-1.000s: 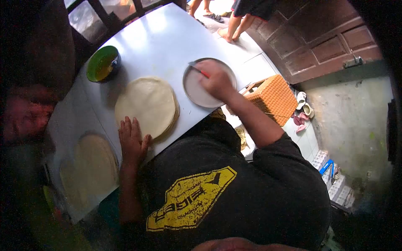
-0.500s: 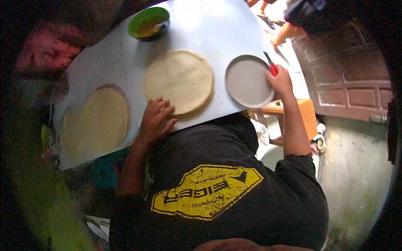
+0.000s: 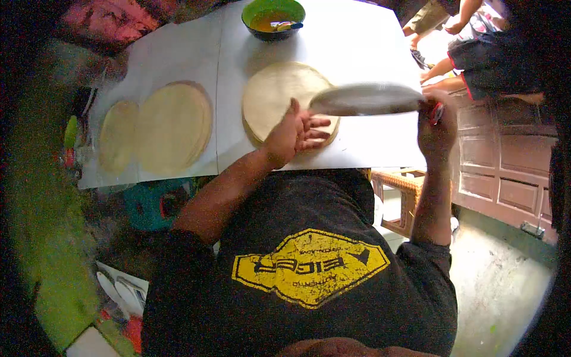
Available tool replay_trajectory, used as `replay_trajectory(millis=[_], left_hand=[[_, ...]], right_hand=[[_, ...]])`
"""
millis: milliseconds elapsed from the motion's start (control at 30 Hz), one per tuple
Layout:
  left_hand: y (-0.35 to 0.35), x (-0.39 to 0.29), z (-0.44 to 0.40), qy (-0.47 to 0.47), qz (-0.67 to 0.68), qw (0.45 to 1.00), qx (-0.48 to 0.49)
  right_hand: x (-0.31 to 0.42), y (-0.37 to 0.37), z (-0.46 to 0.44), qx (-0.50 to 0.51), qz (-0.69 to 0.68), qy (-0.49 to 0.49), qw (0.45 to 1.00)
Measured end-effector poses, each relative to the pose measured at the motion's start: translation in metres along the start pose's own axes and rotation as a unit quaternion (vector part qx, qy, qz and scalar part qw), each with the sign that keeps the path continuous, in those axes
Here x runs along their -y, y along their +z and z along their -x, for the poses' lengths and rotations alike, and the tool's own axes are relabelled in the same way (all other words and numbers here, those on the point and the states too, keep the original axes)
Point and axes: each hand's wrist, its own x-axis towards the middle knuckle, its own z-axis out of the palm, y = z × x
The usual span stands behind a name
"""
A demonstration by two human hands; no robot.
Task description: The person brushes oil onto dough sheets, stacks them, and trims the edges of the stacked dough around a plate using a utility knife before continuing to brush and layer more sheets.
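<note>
My right hand (image 3: 437,122) grips the right edge of a round grey pan (image 3: 372,99), which is raised and tilted nearly edge-on. Something red, the handle of the knife, shows in the same hand; its blade is not visible. Palm up and fingers spread, my left hand (image 3: 297,132) is by the pan's left end, over a stack of round pale dough sheets (image 3: 279,89). Whether its fingers touch the pan is unclear. The pan's left end overlaps the stack.
Two more piles of dough sheets, a larger one (image 3: 173,128) and a smaller one (image 3: 118,137), lie on the white table (image 3: 178,53). A green bowl (image 3: 253,15) with orange liquid stands at the back. Other people are at upper right; a woven stool (image 3: 395,223) is below.
The pan has come up off the table, tilted and shifted towards the dough stack. My left hand has left the stack's near edge and turned palm up. The camera view has swung left.
</note>
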Motion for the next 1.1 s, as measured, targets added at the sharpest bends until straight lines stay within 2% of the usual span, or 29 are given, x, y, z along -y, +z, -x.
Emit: replay_trajectory(millis=[33, 67, 100, 133, 167, 200, 233, 267, 300, 333, 400, 433, 500, 533, 600, 633, 700, 733, 800, 933, 1000, 1100], left_hand=[[-0.008, -0.006, 0.005, 0.061, -0.22, 0.973, -0.026], [-0.007, -0.006, 0.009, 0.113, -0.168, 0.979, -0.034], [-0.007, -0.006, 0.013, 0.166, -0.118, 0.978, -0.037], [-0.011, -0.01, 0.017, 0.166, -0.118, 0.978, -0.038], [-0.02, -0.017, 0.025, 0.198, -0.184, 0.96, -0.076], [-0.029, -0.024, 0.03, 0.226, -0.25, 0.935, -0.113], [-0.045, -0.025, 0.025, 0.224, -0.251, 0.935, -0.114], [-0.064, -0.021, 0.017, 0.257, -0.311, 0.903, -0.149], [-0.073, -0.022, 0.014, 0.289, -0.371, 0.863, -0.184], [-0.081, -0.021, 0.013, 0.289, -0.371, 0.863, -0.184], [-0.067, -0.029, 0.023, 0.229, -0.532, 0.778, -0.246], [-0.064, -0.03, 0.025, 0.23, -0.531, 0.778, -0.246], [-0.054, -0.033, 0.03, 0.228, -0.567, 0.75, -0.253], [-0.057, -0.033, 0.027, 0.228, -0.565, 0.751, -0.254], [-0.067, -0.043, 0.021, 0.274, -0.615, 0.705, -0.224], [-0.069, -0.041, 0.021, 0.272, -0.614, 0.707, -0.223], [-0.065, -0.041, 0.021, 0.277, -0.669, 0.649, -0.235], [-0.066, -0.04, 0.02, 0.275, -0.669, 0.65, -0.234], [-0.07, -0.035, 0.017, 0.286, -0.707, 0.595, -0.253], [-0.07, -0.036, 0.014, 0.263, -0.694, 0.628, -0.234], [-0.077, -0.028, 0.011, 0.296, -0.714, 0.583, -0.249], [-0.083, -0.024, 0.011, 0.287, -0.687, 0.62, -0.248]], right_hand=[[0.006, 0.024, 0.007, -0.076, -0.054, 0.021, 0.995], [0.011, 0.037, 0.011, -0.049, -0.168, 0.024, 0.984], [0.029, 0.053, 0.015, -0.058, -0.276, 0.097, 0.955], [0.04, 0.07, 0.018, -0.052, -0.33, 0.135, 0.933], [0.046, 0.082, 0.022, -0.022, -0.431, 0.214, 0.876], [0.044, 0.09, 0.027, 0.053, -0.512, 0.337, 0.788], [0.043, 0.103, 0.027, 0.087, -0.53, 0.386, 0.75], [0.041, 0.115, 0.028, 0.121, -0.544, 0.434, 0.708], [0.036, 0.124, 0.03, 0.155, -0.517, 0.473, 0.697], [0.032, 0.13, 0.031, 0.178, -0.526, 0.494, 0.668], [0.033, 0.124, 0.021, 0.221, -0.461, 0.5, 0.699], [0.034, 0.124, 0.018, 0.221, -0.461, 0.499, 0.7], [0.037, 0.129, 0.016, 0.234, -0.344, 0.455, 0.787], [0.036, 0.132, 0.015, 0.235, -0.343, 0.455, 0.787], [0.038, 0.142, 0.006, 0.228, -0.224, 0.37, 0.872], [0.039, 0.143, 0.005, 0.23, -0.223, 0.371, 0.872], [0.039, 0.143, 0.002, 0.254, -0.182, 0.384, 0.869], [0.041, 0.142, 0.0, 0.256, -0.182, 0.385, 0.868], [0.045, 0.14, -0.002, 0.262, -0.098, 0.315, 0.907], [0.046, 0.147, 0.005, 0.222, -0.063, 0.292, 0.928], [0.048, 0.147, 0.004, 0.235, -0.04, 0.292, 0.926], [0.053, 0.143, 0.001, 0.248, -0.044, 0.302, 0.919]])
